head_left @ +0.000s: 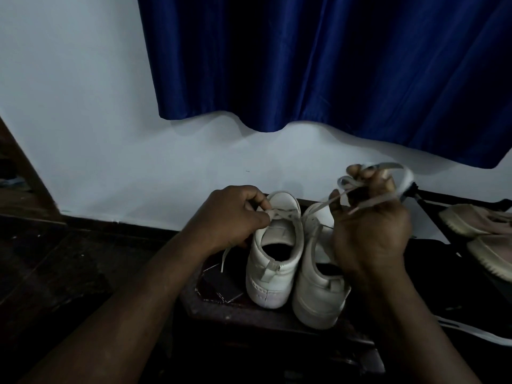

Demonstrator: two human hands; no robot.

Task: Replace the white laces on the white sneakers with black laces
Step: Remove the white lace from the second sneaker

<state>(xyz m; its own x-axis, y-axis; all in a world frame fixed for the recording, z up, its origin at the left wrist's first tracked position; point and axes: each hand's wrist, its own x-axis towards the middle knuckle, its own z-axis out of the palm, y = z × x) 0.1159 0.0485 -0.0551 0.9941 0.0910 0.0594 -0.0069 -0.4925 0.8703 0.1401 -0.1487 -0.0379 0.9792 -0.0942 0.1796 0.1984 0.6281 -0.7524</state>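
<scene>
Head view: my left hand (235, 214) pinches the white lace (282, 212) at the left sneaker (274, 273), my right hand (371, 223) grips its bunched slack up-right.

Two hands, left hand (232, 214) and right hand (371, 225); two white sneakers (273, 261) between them; two white laces (408, 177), one held in each hand; two beige shoes (476, 220) right of the right hand; one blue curtain (332, 65) beyond both

You can read no text, label, brand or number anywhere here; the white sneakers (273, 256) in front of you show no legible marking.
</scene>
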